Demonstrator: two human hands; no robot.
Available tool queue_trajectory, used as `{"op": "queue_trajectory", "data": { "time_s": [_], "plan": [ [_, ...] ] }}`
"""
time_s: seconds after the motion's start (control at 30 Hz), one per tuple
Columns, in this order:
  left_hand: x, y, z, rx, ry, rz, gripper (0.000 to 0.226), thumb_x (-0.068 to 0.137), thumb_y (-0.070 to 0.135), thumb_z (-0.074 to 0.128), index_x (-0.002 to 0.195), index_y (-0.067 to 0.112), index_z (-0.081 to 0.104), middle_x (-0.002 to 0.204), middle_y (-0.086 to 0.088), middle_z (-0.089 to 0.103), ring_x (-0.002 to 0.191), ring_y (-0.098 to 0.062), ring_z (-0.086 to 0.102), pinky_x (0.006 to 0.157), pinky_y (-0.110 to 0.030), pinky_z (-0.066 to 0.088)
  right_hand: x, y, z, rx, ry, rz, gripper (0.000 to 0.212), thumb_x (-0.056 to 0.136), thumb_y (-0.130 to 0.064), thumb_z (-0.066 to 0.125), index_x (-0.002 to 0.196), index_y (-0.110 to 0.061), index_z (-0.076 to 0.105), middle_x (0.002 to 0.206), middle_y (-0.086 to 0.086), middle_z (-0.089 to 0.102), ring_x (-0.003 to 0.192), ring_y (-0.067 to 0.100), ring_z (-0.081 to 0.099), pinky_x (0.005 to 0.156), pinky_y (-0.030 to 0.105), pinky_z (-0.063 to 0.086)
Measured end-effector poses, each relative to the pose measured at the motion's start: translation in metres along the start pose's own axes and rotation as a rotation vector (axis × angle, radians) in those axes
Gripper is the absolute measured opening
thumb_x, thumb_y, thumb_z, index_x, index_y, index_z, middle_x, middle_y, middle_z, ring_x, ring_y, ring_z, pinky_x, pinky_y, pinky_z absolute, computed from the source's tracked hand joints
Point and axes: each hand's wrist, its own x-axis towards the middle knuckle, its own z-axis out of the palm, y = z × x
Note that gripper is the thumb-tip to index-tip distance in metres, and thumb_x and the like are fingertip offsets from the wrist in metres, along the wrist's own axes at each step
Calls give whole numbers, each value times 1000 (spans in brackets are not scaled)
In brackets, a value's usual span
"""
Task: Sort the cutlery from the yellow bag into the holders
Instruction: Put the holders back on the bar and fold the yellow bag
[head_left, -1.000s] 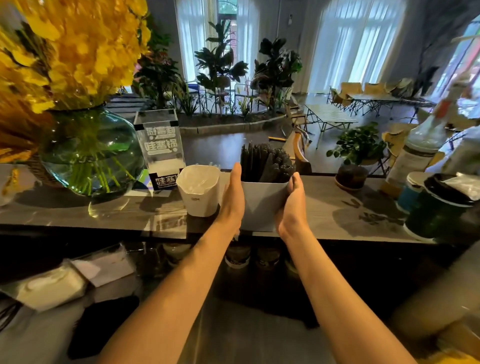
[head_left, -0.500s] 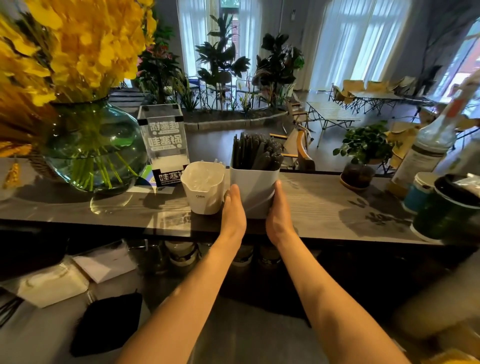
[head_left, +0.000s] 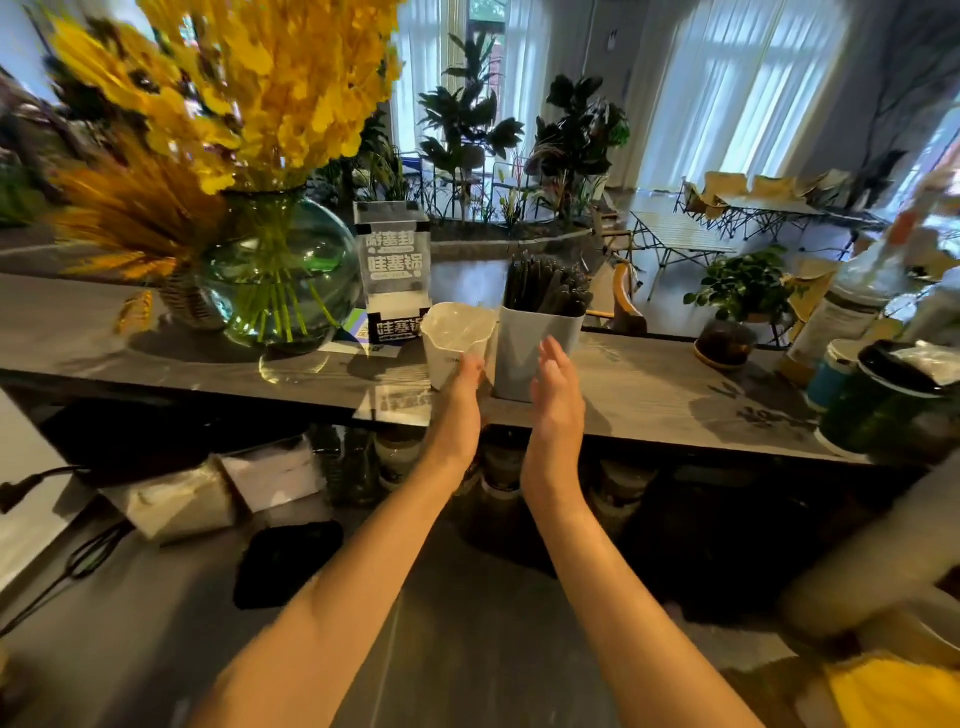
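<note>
Now, hands: left hand (head_left: 460, 402) and right hand (head_left: 556, 395) flank the square holder (head_left: 524, 358), fingers straight and spread, gripping nothing.
Holder: stands upright on the counter ledge (head_left: 649, 400) between the 2 palms, packed with dark cutlery (head_left: 545, 288); likely just set in place.
Neighbour: rounded white holder (head_left: 454, 338) just beyond the left fingertips, beside the square one; contents unclear.
Bag: yellow material (head_left: 904, 693) well behind the right wrist.
</note>
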Motion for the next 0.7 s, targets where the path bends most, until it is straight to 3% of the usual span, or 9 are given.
{"op": "queue_trajectory", "data": {
  "time_s": [0.07, 0.13, 0.23, 0.33, 0.47, 0.57, 0.7],
  "plan": [
    [-16, 7, -19, -8, 12, 37, 53, 101, 57, 31, 126, 22, 63, 127, 0, 62, 123, -18, 55, 102, -40, 46, -24, -7, 12, 34, -57, 23, 34, 107, -26, 40, 140, -26, 49, 133, -21, 56, 124, -11, 51, 96, 9, 41],
    [-35, 14, -44, 11, 44, 81, 52, 90, 63, 31, 113, 32, 66, 118, 5, 65, 115, -13, 58, 95, -36, 46, -50, -9, 27, 50, -109, 59, 33, 106, -30, 43, 139, -27, 50, 134, -16, 58, 128, -5, 51, 103, 16, 41],
    [-56, 9, -83, 33, 91, 99, 45, 99, 55, 29, 116, 31, 63, 125, 4, 63, 120, -13, 57, 96, -31, 44, -85, 1, 45, 73, -132, 145, 34, 106, -27, 44, 139, -24, 52, 135, -11, 58, 130, 2, 51, 111, 26, 39],
    [-74, -9, -128, 55, 187, 64, 38, 102, 43, 37, 119, 20, 63, 126, -1, 64, 120, -14, 58, 101, -27, 42, -120, 27, 59, 23, -147, 216, 37, 105, -32, 47, 142, -26, 51, 137, -12, 57, 130, 0, 49, 109, 23, 39],
    [-98, -40, -185, 180, 312, 66, 56, 82, 62, 35, 112, 26, 65, 116, 9, 64, 108, 0, 57, 92, -23, 42, -161, 81, 72, -91, -156, 343, 43, 106, -28, 45, 148, -23, 44, 145, -7, 50, 136, 6, 45, 113, 26, 35],
    [-101, -75, -226, 213, 343, -8, 52, 86, 61, 35, 121, 33, 60, 127, 8, 59, 121, -10, 53, 105, -34, 39, -184, 119, 81, -177, -155, 475, 48, 107, -30, 44, 153, -23, 37, 153, -5, 42, 143, 11, 37, 112, 25, 30],
    [-100, -112, -263, 244, 294, -159, 62, 100, 58, 35, 154, 29, 31, 158, 8, 32, 145, -14, 31, 111, -27, 23, -200, 151, 97, -251, -171, 629, 58, 107, -37, 42, 159, -20, 23, 163, -1, 27, 149, 17, 26, 109, 26, 25]
  ]
}}
